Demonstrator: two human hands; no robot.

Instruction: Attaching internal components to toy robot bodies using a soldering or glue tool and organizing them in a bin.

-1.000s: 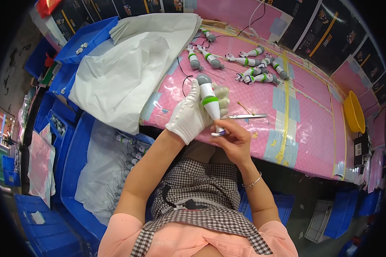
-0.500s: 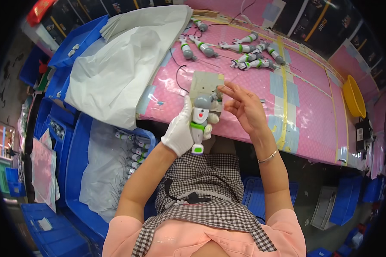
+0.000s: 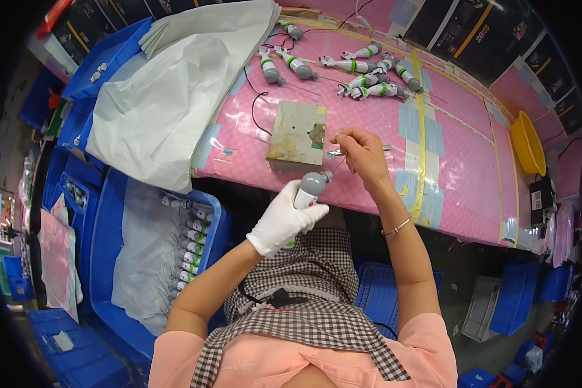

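Note:
My left hand (image 3: 281, 223), in a white glove, is closed around a toy limb (image 3: 313, 185) with a rounded grey end, a white body and a bit of green showing below. The glove hides most of it. From its grey tip a thin wire (image 3: 337, 165) runs up to my bare right hand (image 3: 362, 155), whose fingers are pinched together at the wire's upper part. Behind the right fingers lies a slim metal tool (image 3: 387, 148), partly covered. Just beyond the limb stands a grey metal box (image 3: 294, 132) with a small fixture on its top right.
Several similar toy limbs (image 3: 368, 90) with wires lie at the far side of the pink-covered table (image 3: 239, 152). A blue bin (image 3: 216, 226) at my left holds a row of limbs on white sheeting. White sheets (image 3: 155, 110) drape the left corner; a yellow basin (image 3: 528, 145) stands far right.
My left hand has drawn the toy limb off the metal box, toward me, and turned it. My right hand's fingers have closed from a looser spread and come slightly nearer.

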